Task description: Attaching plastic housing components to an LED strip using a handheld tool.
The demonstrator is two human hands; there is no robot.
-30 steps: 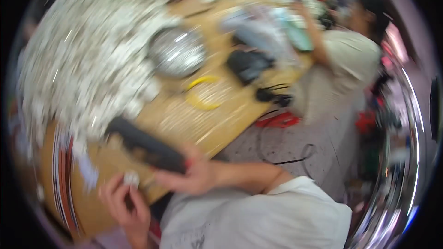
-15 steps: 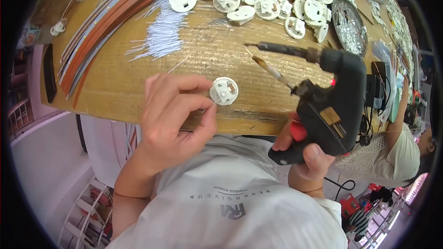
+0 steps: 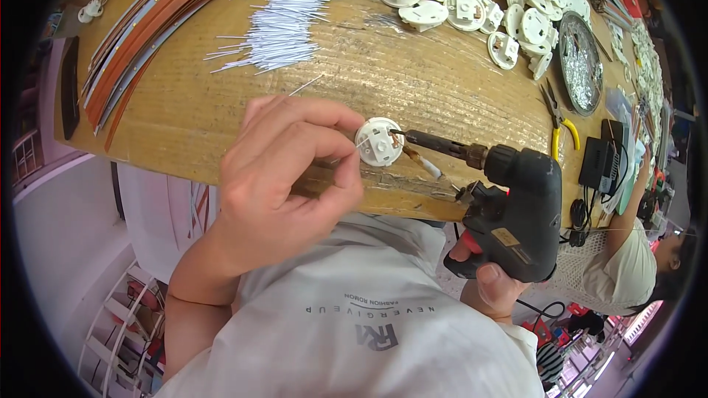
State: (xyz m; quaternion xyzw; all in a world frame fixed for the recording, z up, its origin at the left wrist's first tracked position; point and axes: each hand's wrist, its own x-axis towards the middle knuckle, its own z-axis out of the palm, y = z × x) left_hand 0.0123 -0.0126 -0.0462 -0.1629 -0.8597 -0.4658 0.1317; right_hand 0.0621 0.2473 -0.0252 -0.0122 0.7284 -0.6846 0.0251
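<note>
A round white plastic cap [image 3: 378,149] with copper-coloured contacts lies near the table's front edge. My left hand [image 3: 284,169] is beside it, index finger against its rim, thumb and another finger pinching a thin white wire [image 3: 360,144] over the cap's left side. Past the knuckles a thin white strand [image 3: 307,85] sticks out; whether it is the same wire is hidden. My right hand [image 3: 495,286] grips a black pistol-shaped soldering gun [image 3: 520,206] with a red trigger. Its hot tip reaches the copper contact on the cap, the feed tube just below.
Behind lie a bundle of white wires [image 3: 284,33], orange and grey strips [image 3: 158,18] and a heap of white caps [image 3: 464,11]. To the right are a dark round tray [image 3: 580,63], yellow-handled pliers [image 3: 558,121] and a black power adapter [image 3: 599,164]. Another person [image 3: 619,273] sits at far right.
The soldering gun has moved left and down, bringing its tip from above the table onto the cap. My left hand stays at the cap, still pinching the wire. The view has shifted slightly.
</note>
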